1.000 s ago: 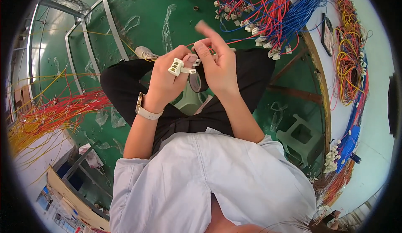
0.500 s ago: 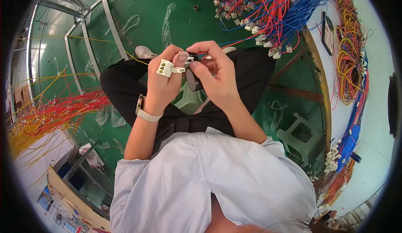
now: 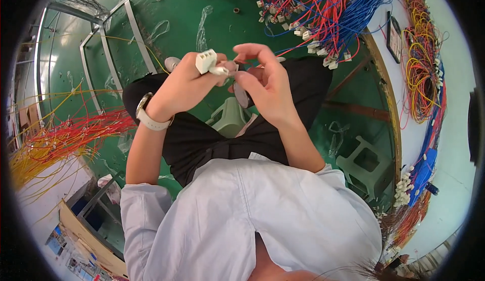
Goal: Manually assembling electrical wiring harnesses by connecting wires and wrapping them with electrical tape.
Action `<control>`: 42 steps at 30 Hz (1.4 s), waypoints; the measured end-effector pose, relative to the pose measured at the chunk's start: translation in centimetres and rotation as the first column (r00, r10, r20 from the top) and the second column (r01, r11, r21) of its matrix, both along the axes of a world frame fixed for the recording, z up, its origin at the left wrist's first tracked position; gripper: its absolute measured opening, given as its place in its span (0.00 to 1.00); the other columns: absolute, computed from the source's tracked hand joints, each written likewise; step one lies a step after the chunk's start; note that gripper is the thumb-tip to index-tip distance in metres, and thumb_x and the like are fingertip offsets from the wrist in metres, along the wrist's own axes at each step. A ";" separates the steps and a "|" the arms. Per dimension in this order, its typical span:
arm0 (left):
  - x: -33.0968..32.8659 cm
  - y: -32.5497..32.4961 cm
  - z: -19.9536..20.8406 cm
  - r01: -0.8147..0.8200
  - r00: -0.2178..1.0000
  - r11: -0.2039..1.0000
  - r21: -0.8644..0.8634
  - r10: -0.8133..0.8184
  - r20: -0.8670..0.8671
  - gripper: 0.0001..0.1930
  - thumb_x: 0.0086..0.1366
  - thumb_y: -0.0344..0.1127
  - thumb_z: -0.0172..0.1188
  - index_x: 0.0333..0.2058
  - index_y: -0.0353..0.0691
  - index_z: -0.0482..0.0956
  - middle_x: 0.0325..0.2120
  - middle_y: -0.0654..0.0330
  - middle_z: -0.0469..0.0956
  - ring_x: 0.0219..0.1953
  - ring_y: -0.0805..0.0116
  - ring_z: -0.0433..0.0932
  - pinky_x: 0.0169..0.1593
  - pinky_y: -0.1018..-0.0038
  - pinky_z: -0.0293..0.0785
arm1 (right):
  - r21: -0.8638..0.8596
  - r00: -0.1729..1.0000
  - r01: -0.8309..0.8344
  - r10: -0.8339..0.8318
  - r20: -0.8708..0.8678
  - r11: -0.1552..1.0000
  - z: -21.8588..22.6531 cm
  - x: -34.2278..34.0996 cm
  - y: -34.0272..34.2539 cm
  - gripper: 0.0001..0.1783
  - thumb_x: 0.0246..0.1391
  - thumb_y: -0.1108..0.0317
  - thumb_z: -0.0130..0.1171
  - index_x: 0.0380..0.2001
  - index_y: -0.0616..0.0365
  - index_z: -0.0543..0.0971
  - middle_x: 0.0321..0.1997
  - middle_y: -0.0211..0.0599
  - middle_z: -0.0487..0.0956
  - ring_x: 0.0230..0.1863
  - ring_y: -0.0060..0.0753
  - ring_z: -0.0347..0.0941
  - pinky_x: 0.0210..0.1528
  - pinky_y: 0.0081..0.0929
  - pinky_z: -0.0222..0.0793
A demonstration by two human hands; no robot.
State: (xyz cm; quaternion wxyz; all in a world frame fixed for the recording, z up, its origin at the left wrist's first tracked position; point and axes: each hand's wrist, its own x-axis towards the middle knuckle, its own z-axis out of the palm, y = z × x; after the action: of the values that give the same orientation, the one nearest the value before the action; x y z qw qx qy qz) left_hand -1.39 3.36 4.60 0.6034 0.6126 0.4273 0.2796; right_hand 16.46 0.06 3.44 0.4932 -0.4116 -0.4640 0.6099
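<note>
My left hand (image 3: 184,86), with a white-strapped watch on its wrist, is closed on a white multi-slot plastic connector housing (image 3: 206,62), which stands up above the knuckles. A smaller white connector piece (image 3: 220,71) lies beside it, near the fingertips. Facing it, my right hand (image 3: 272,91) has thumb and forefinger bent toward the left fingertips. Its curled fingers hold a dark, rounded object (image 3: 243,95) that hangs below the thumb; its kind I cannot make out. Between the hands, the fingertips are blurred and hide any small part there.
Red and blue wires (image 3: 323,13) with white connectors hang over the table edge (image 3: 384,84) at right. Yellow and red wires (image 3: 91,129) spread at left beside a metal frame (image 3: 106,54). Green stools (image 3: 365,165) stand below; plastic scraps (image 3: 203,26) litter the green floor.
My left hand has swung outward to the left and turned, its wrist shifting left. The white connector housing has risen and tilted. My right hand has moved slightly right, its fingers opening a little.
</note>
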 end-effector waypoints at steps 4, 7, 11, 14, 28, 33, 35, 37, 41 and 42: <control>2.1 -0.6 -2.2 -0.307 0.915 0.918 -0.251 0.357 0.186 0.12 0.66 0.38 0.55 0.26 0.39 0.75 0.16 0.69 0.70 0.18 0.85 0.61 0.21 0.83 0.53 | 0.042 0.992 0.116 -0.118 0.040 0.992 -1.9 -0.8 -0.2 0.24 0.53 0.77 0.52 0.53 0.60 0.62 0.45 0.38 0.67 0.35 0.18 0.68 0.31 0.18 0.69; 2.0 -0.4 -3.1 -0.342 0.874 0.833 -0.435 0.452 0.178 0.12 0.66 0.40 0.56 0.25 0.41 0.74 0.16 0.69 0.70 0.17 0.86 0.62 0.20 0.83 0.53 | 0.024 0.983 0.122 -0.124 0.135 0.992 -2.7 -1.3 -0.4 0.25 0.52 0.75 0.54 0.53 0.59 0.62 0.47 0.40 0.67 0.35 0.22 0.69 0.33 0.20 0.68; 2.7 -0.2 -3.5 -0.329 0.861 0.842 -0.427 0.453 0.231 0.12 0.65 0.41 0.57 0.25 0.41 0.74 0.17 0.71 0.70 0.17 0.86 0.62 0.19 0.84 0.53 | -0.020 0.989 0.101 -0.098 0.113 0.995 -3.4 -0.7 -0.1 0.25 0.51 0.75 0.55 0.53 0.60 0.62 0.47 0.40 0.68 0.37 0.22 0.70 0.34 0.21 0.69; 3.2 -0.4 -4.0 -0.379 0.833 0.814 -0.441 0.507 0.220 0.12 0.65 0.40 0.57 0.24 0.42 0.74 0.17 0.72 0.70 0.17 0.86 0.63 0.19 0.84 0.53 | -0.105 0.995 0.103 -0.101 0.025 0.989 -3.7 -0.9 -0.3 0.26 0.51 0.75 0.56 0.54 0.60 0.62 0.47 0.40 0.68 0.39 0.23 0.71 0.34 0.20 0.69; 2.4 -0.1 -3.0 -0.084 0.932 0.948 -0.306 0.184 0.312 0.11 0.69 0.38 0.51 0.29 0.38 0.74 0.17 0.70 0.67 0.15 0.85 0.56 0.18 0.83 0.47 | -0.284 0.968 -0.089 0.017 -0.249 0.955 -5.3 1.2 1.1 0.24 0.55 0.77 0.49 0.56 0.60 0.64 0.44 0.37 0.76 0.38 0.32 0.79 0.36 0.30 0.79; 2.3 -0.9 -2.3 -0.076 0.985 0.997 -0.029 0.079 0.152 0.15 0.70 0.39 0.48 0.24 0.39 0.68 0.17 0.71 0.66 0.20 0.83 0.59 0.23 0.81 0.56 | -0.285 0.941 -0.283 0.207 -0.269 0.916 -1.3 4.8 1.3 0.28 0.51 0.77 0.49 0.57 0.68 0.64 0.50 0.43 0.75 0.39 0.41 0.80 0.36 0.29 0.79; 2.1 -1.1 -1.8 -0.007 1.000 0.995 0.100 0.007 0.000 0.16 0.69 0.39 0.49 0.23 0.37 0.66 0.16 0.66 0.64 0.19 0.75 0.61 0.25 0.78 0.60 | -0.308 0.912 -0.386 0.311 -0.266 0.869 -0.1 5.5 1.3 0.29 0.56 0.69 0.49 0.60 0.70 0.62 0.52 0.48 0.74 0.40 0.46 0.80 0.33 0.28 0.79; 2.3 -1.6 -0.8 0.087 0.989 0.966 0.242 -0.055 -0.134 0.12 0.65 0.37 0.54 0.25 0.36 0.68 0.16 0.58 0.65 0.18 0.63 0.66 0.25 0.71 0.64 | -0.340 0.874 -0.440 0.310 -0.373 0.831 -0.3 6.4 1.7 0.28 0.58 0.66 0.49 0.59 0.70 0.63 0.52 0.50 0.74 0.38 0.47 0.80 0.31 0.27 0.79; 3.0 -2.6 0.2 0.352 0.909 0.698 0.623 -0.096 -0.406 0.12 0.57 0.39 0.62 0.26 0.40 0.69 0.20 0.58 0.70 0.20 0.57 0.72 0.21 0.66 0.67 | -0.431 0.864 -0.463 0.503 -0.024 0.775 1.8 6.7 1.7 0.26 0.60 0.59 0.51 0.56 0.66 0.68 0.35 0.41 0.80 0.21 0.31 0.79 0.21 0.19 0.75; 3.0 -2.7 0.6 0.413 0.885 0.658 0.630 -0.125 -0.449 0.13 0.57 0.40 0.63 0.26 0.41 0.68 0.20 0.59 0.69 0.20 0.59 0.73 0.21 0.67 0.67 | -0.444 0.871 -0.451 0.490 -0.029 0.775 1.7 6.6 1.5 0.25 0.59 0.60 0.55 0.55 0.64 0.70 0.28 0.34 0.80 0.13 0.22 0.73 0.16 0.15 0.68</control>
State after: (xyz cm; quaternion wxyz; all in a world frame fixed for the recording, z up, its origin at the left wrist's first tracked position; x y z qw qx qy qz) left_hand 1.61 0.62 5.22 0.2640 0.8950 0.2932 0.2083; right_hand 23.02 1.60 5.16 0.1988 -0.4088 -0.4246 0.7830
